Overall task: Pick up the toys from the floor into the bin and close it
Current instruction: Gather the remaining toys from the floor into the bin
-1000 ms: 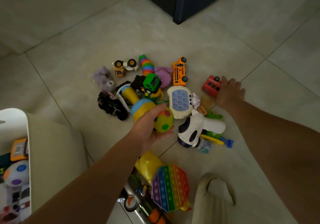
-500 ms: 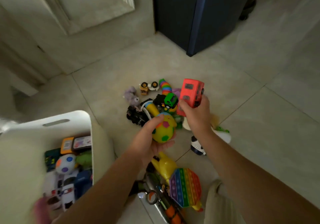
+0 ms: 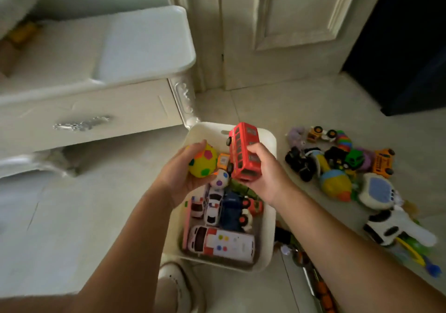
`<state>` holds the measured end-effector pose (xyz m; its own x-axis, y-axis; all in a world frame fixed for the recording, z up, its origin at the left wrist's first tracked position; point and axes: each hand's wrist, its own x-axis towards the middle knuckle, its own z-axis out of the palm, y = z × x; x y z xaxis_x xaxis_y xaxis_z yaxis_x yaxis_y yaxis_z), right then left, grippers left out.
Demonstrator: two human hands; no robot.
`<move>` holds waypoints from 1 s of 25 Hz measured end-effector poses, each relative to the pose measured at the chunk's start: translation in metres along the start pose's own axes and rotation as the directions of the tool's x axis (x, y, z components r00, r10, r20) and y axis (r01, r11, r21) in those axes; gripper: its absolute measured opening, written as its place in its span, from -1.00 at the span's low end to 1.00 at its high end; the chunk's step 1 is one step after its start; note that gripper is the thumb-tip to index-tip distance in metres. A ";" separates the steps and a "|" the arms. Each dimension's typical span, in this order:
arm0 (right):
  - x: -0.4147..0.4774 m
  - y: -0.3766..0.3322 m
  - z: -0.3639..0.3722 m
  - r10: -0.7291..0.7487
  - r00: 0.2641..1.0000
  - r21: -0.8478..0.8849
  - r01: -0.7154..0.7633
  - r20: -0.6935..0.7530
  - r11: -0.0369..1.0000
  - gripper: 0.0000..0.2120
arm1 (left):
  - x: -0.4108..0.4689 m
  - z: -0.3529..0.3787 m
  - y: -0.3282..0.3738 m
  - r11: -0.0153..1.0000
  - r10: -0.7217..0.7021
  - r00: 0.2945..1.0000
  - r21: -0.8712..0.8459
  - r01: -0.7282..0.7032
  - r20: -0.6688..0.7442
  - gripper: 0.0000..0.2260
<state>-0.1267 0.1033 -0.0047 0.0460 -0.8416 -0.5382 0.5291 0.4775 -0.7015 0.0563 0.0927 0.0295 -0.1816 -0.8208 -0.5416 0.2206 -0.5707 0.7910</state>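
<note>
Mid-frame, left hand (image 3: 178,175) grips the spotted ball (image 3: 202,161), right hand (image 3: 266,175) the red bus (image 3: 243,154) above the part-filled bin (image 3: 271,218); many toys (image 3: 337,165) remain on the floor at right, bin not yet closed

Open white plastic bin (image 3: 269,225), set on pale floor tiles (image 3: 96,216) and part-filled with toy vehicles; a white toy ambulance with coloured dots (image 3: 223,242) is laid nearest the camera.

Yellow ball with coloured patches (image 3: 203,161), gripped by the left hand (image 3: 179,171) above the bin.

Red plastic double-decker bus (image 3: 243,153), gripped by the right hand (image 3: 265,175) above the bin.

Heap of mixed toys (image 3: 337,165), spread on the tiles just right of the bin.

White carved drawer unit (image 3: 96,76), placed behind.
</note>
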 end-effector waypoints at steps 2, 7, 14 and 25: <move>0.012 0.029 0.016 0.140 0.987 -0.165 -0.151 -0.080 0.975 -0.75 | 0.000 -0.019 -0.004 0.999 -0.004 0.999 0.053 0.006 -0.045 -0.66; 0.045 0.096 0.026 0.275 0.920 -0.475 -0.381 -0.280 0.793 -0.71 | 0.010 -0.042 -0.001 0.999 0.001 0.997 -0.036 -0.003 -0.073 -0.61; 0.061 0.165 0.040 0.243 0.948 -0.584 -0.319 -0.207 0.746 -0.65 | 0.019 -0.062 -0.006 0.998 -0.045 0.992 -0.050 0.039 -0.117 -0.63; 0.043 0.178 0.037 0.168 0.973 -0.835 -0.224 -0.160 0.502 -0.39 | 0.019 -0.051 -0.018 0.996 -0.085 0.989 -0.004 0.085 -0.121 -0.62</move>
<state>0.0007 0.1433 -0.1353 -0.0017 -0.6978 -0.7163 -0.4527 0.6393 -0.6216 0.0973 0.0859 -0.0096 -0.0828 -0.7663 -0.6371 0.2081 -0.6385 0.7410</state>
